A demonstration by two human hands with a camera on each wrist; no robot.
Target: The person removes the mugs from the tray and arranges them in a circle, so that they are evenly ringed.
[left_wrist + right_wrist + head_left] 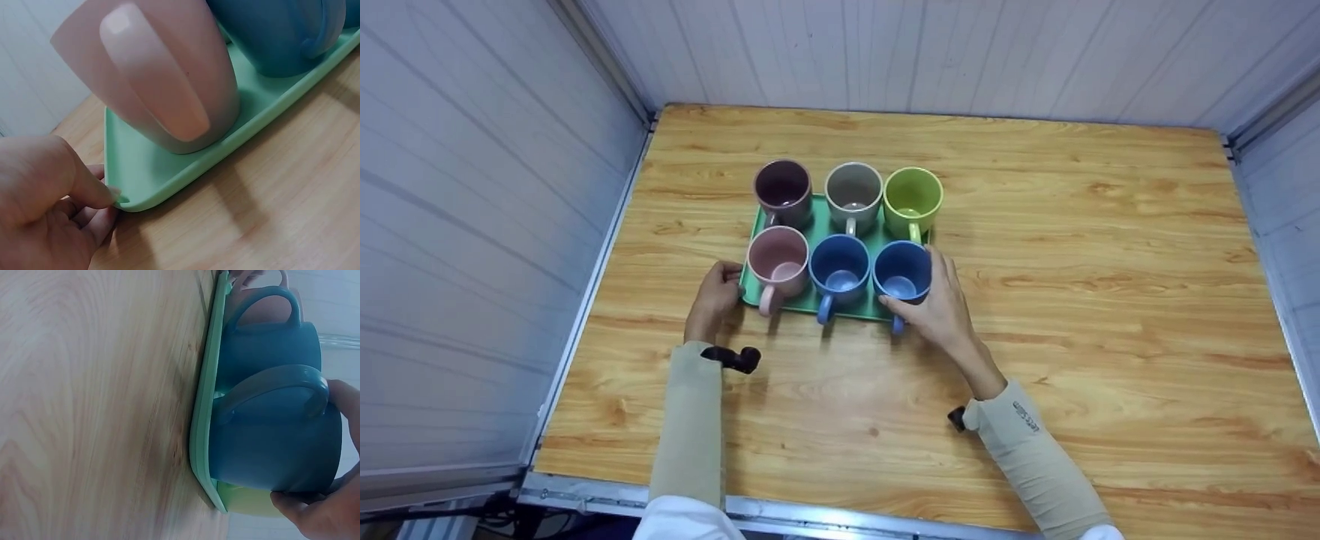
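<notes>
A green tray (802, 303) carries two rows of mugs. My left hand (715, 294) pinches the tray's near left corner; in the left wrist view its thumb (95, 188) lies on the rim, with the other fingers partly hidden behind. My right hand (943, 307) grips the near right blue mug (901, 262) around its upper part, thumb on the near side. That mug stands on the tray, its handle (275, 377) toward me. Beside it are another blue mug (840, 270) and a pink mug (778, 259).
The back row holds a dark purple mug (784, 193), a grey mug (853, 196) and a yellow-green mug (913, 201). All stand upright on the wooden table's (1080, 315) tray area. White panels (922, 56) wall the back and sides; a metal edge (810, 517) runs along the front.
</notes>
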